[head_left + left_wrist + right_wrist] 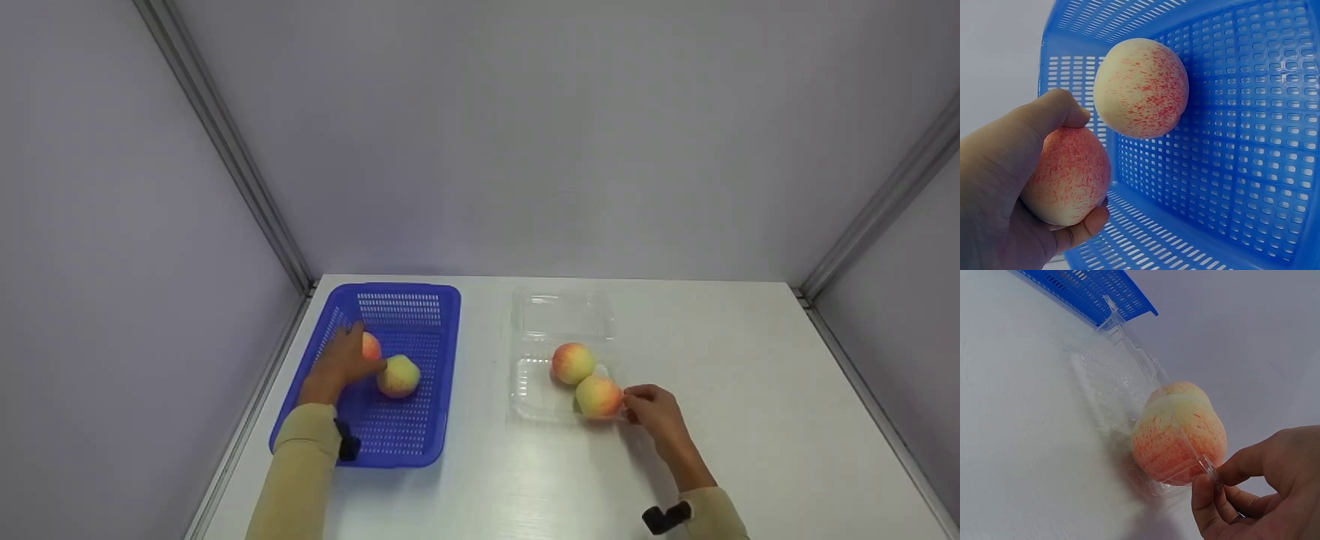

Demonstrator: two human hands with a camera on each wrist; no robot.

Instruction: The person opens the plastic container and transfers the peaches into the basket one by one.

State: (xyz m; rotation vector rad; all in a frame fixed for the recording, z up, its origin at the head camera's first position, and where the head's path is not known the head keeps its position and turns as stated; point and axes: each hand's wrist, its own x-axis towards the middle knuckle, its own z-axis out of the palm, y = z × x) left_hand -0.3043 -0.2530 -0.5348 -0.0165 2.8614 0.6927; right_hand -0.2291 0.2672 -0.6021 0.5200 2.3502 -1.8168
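My left hand (346, 360) reaches into a blue plastic basket (448, 360) and grips a peach (1072, 174), thumb over its top and fingers beneath. Beside it in the basket lies a second peach (398, 377), yellowish with red speckles. On the right, my right hand (657, 412) pinches the corner rim of a clear plastic clamshell box (534, 390) between thumb and fingers. Two peaches sit inside the box, one peach (573, 363) farther back and another peach (599, 397) nearest the pinched corner. The right wrist view shows this nearer peach (1179, 439) behind the clear rim.
The box's lid (564, 315) lies folded back, away from me. Basket and box stand side by side on a white table (735, 360). Grey-white panels (555, 142) with metal corner posts (232, 157) rise around the table's back and sides.
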